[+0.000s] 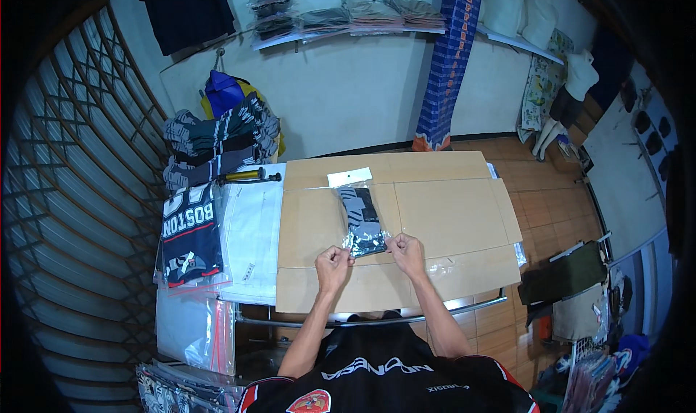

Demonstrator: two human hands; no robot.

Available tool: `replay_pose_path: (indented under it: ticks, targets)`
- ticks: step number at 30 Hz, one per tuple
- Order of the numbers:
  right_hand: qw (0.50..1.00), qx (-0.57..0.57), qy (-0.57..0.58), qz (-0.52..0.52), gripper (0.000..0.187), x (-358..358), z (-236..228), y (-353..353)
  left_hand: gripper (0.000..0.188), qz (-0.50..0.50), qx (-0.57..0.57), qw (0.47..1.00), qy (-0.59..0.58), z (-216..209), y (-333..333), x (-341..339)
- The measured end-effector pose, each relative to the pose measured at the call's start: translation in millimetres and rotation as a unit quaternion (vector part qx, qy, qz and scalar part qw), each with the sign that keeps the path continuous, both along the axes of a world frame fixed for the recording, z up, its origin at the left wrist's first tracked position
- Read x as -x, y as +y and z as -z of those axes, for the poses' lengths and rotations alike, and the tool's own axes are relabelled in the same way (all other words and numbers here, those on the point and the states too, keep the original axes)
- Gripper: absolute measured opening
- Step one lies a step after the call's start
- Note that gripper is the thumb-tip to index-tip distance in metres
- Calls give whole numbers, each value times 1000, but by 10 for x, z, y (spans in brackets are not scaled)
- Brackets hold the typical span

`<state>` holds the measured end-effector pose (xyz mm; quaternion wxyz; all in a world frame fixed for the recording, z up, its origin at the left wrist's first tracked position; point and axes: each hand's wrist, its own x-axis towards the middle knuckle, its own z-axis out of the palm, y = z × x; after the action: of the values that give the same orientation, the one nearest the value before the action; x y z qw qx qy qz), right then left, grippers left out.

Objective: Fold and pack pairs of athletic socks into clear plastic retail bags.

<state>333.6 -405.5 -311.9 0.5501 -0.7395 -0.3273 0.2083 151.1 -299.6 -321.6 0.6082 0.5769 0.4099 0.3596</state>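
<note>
Where the cardboard (pixel 446 214) lies flat, I see a clear bag of grey-and-black socks (pixel 360 214) resting near its middle, its white header (pixel 350 177) toward the cardboard's far edge. I have the left hand (pixel 334 267) pinched on the bag's near left corner and the right hand (pixel 406 254) pinched on the near right one, well apart. Left of the cardboard lie a bagged dark jersey (pixel 193 233) and a pump (pixel 243 174).
</note>
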Motion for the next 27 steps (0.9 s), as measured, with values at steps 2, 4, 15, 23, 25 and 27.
replay_pose_path:
  ticks: [2,4,15,23,25,27]
  targets:
    - [1000,0,-11,16,31,22,26,15,27,-29,-37,999,3,2,-46,-11]
    - [999,1,-23,32,33,35,65,34,24,-29,-56,998,7,8,-54,-12]
    - [998,7,28,54,37,-3,139,97,20,28,-238,970,46,-42,-133,36]
    - [991,-19,116,65,34,-86,19,63,27,100,-248,961,72,-407,-235,77]
    - [989,-6,133,67,34,-68,-39,64,27,92,-254,961,66,-396,-199,84]
    - [985,39,158,57,24,-104,-48,18,30,89,-262,959,57,-356,-143,51]
